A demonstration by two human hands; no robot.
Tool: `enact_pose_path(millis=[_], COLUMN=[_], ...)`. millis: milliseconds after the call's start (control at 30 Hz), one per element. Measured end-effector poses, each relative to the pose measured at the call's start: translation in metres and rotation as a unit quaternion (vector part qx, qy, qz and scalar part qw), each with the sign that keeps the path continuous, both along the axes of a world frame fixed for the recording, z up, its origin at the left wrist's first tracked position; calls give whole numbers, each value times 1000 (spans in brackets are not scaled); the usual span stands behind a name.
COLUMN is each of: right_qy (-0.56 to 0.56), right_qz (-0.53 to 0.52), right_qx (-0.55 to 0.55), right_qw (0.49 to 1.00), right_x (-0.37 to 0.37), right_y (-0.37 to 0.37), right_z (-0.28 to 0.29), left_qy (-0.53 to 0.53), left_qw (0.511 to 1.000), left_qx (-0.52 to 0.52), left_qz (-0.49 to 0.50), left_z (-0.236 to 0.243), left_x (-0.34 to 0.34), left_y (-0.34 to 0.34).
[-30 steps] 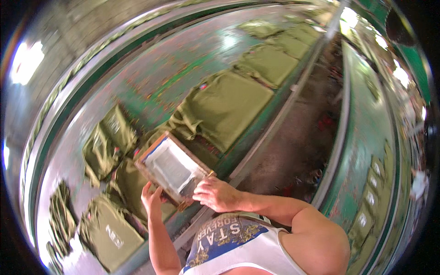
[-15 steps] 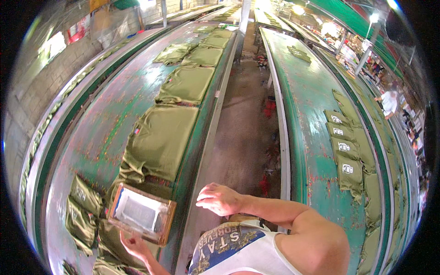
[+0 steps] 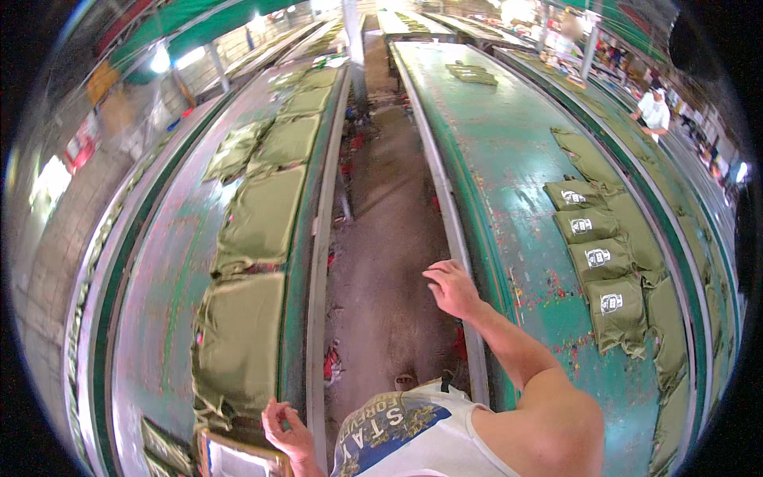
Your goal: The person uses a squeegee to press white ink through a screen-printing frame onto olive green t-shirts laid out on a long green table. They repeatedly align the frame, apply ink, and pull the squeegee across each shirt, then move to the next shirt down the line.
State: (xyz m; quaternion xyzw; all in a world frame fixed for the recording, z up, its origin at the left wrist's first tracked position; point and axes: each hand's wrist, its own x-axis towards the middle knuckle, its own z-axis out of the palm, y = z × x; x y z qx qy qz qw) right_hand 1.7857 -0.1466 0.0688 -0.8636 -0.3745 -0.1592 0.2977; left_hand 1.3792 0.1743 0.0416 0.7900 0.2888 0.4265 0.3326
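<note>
My left hand is raised with loosely bent fingers and nothing in it. It hovers just beyond a wooden-rimmed printing screen, which is cut off by the lower edge of the view. Ahead of the screen lies an olive-green shirt, spread flat on the left green table. My right hand is stretched forward over the aisle, near the right table's edge, its fingers slightly bent and apart. No object shows in it.
More olive shirts run along the left table. Several printed olive shirts with white designs lie on the right table. A narrow aisle floor separates the tables. A person in white stands far right.
The view has swung right and forward, so the screen now sits at the lower edge. My left hand has come up from beside the screen's near rim; my right hand has reached farther forward.
</note>
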Motion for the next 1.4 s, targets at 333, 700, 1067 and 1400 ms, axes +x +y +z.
enact_pose_path(millis=[333, 700, 1067, 1400], right_qy=[138, 144, 149, 162], right_qz=[-169, -201, -190, -217], right_qx=[89, 99, 46, -9], right_qw=[972, 964, 969, 963], right_x=[33, 31, 35, 35], right_y=[-71, -63, -65, -63], right_z=[-108, -122, -118, -127], left_qy=[48, 49, -10, 283], left_qw=[979, 943, 896, 718], left_qx=[105, 137, -371, -445], left_qz=[-167, -299, -245, -454], left_z=[19, 20, -4, -52], left_x=[150, 230, 213, 266], left_y=[-9, -16, -8, -22])
